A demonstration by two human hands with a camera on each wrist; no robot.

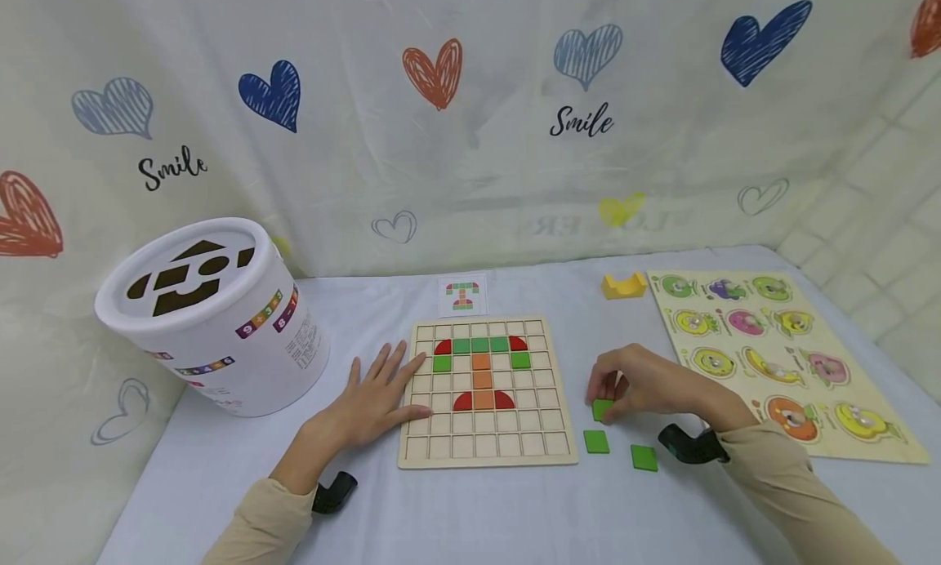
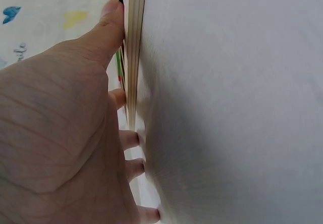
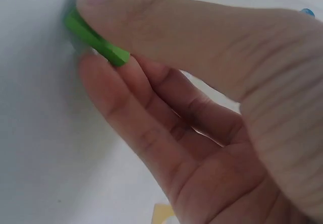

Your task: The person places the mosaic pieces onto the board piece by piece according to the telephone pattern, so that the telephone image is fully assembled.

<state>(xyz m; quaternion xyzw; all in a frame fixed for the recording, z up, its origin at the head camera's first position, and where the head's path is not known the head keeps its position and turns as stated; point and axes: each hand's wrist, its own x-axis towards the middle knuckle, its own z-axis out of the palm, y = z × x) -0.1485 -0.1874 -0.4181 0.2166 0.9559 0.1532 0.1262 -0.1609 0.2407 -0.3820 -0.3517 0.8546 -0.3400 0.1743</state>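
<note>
In the head view a wooden grid board lies on the white cloth, with red, green and orange tiles set in its squares. My left hand rests at the board's left side, fingers spread, thumb and index finger over its edge. To the right of the board, my right hand pinches a green square tile between thumb and fingers, low over the cloth. Two more green tiles lie near it, one green tile by the board and another green tile farther right. A pattern card stands behind the board.
A large white tub with shaped holes in its lid stands at the left. On the right lies a fruit puzzle board, partly behind my right forearm. A yellow curved block sits at the back, before a heart-printed curtain.
</note>
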